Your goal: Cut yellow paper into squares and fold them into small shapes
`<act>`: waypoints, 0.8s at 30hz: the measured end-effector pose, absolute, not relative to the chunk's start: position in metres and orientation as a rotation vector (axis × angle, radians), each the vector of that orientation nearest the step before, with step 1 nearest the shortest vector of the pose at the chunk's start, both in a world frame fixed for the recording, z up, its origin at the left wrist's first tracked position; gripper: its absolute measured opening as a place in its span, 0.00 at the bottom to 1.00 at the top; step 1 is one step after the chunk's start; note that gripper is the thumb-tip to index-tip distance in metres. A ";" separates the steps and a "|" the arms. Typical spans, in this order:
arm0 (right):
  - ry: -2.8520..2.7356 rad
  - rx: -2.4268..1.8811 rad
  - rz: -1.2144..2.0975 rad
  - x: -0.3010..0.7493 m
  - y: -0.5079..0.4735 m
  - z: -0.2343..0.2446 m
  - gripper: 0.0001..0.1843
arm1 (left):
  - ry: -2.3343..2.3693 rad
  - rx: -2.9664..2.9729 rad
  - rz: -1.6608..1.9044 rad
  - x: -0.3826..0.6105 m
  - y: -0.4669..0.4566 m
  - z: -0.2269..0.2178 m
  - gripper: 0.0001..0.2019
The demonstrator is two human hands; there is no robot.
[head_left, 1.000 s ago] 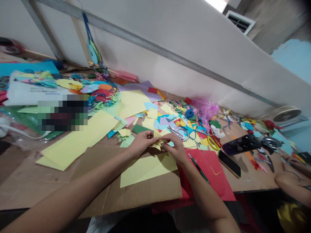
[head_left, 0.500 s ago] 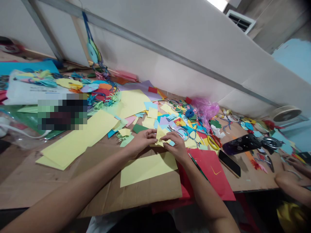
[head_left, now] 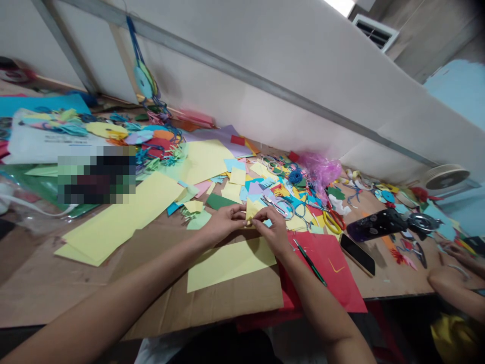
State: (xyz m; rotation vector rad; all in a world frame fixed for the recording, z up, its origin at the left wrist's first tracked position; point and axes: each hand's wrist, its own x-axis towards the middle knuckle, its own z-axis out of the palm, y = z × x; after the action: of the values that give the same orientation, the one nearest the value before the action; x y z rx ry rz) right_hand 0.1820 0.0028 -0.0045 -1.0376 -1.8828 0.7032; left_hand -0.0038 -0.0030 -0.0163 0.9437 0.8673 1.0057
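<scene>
Between the fingertips of both hands is a small piece of yellow paper (head_left: 252, 210), its lower end pinched and partly hidden. My left hand (head_left: 227, 221) closes on it from the left, thumb against fingers. From the right, my right hand (head_left: 273, 227) pinches the same piece. Under my wrists lies a pale yellow paper strip (head_left: 231, 265) on a sheet of brown cardboard (head_left: 170, 298). Just beyond the hands are scissors (head_left: 282, 206) among many coloured paper scraps. A green pen (head_left: 309, 263) rests on red paper (head_left: 333, 273) beside my right forearm.
Long yellow sheets (head_left: 125, 222) lie to the left. Rightward are yellow-and-red-handled pliers (head_left: 333, 221), a phone (head_left: 358, 254) and a dark bottle (head_left: 377, 225). A pink plastic bag (head_left: 322, 169) sits near the wall. Another person's arm (head_left: 454, 283) rests at the far right.
The small yellow piece looks narrower and shorter between my fingers, its lower end more folded or rolled. My fingertips have shifted slightly on it; both hands stay in nearly the same place.
</scene>
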 end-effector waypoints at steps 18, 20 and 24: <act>-1.816 -1.244 0.933 0.185 0.006 -0.011 0.09 | 1.038 1.347 0.957 -0.009 -0.008 -0.020 0.35; -1.832 -1.248 0.914 0.185 0.007 -0.012 0.09 | 1.029 1.342 0.942 -0.009 -0.008 -0.019 0.35; -1.584 -1.221 1.229 0.184 0.007 -0.013 0.13 | 0.997 1.271 0.945 -0.008 -0.008 -0.014 0.34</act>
State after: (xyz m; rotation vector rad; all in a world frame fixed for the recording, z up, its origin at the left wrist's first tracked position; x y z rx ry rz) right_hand 0.1841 0.0073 -0.0134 -1.2210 -1.5838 1.2286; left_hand -0.0084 -0.0077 -0.0143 1.2711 0.9974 0.9451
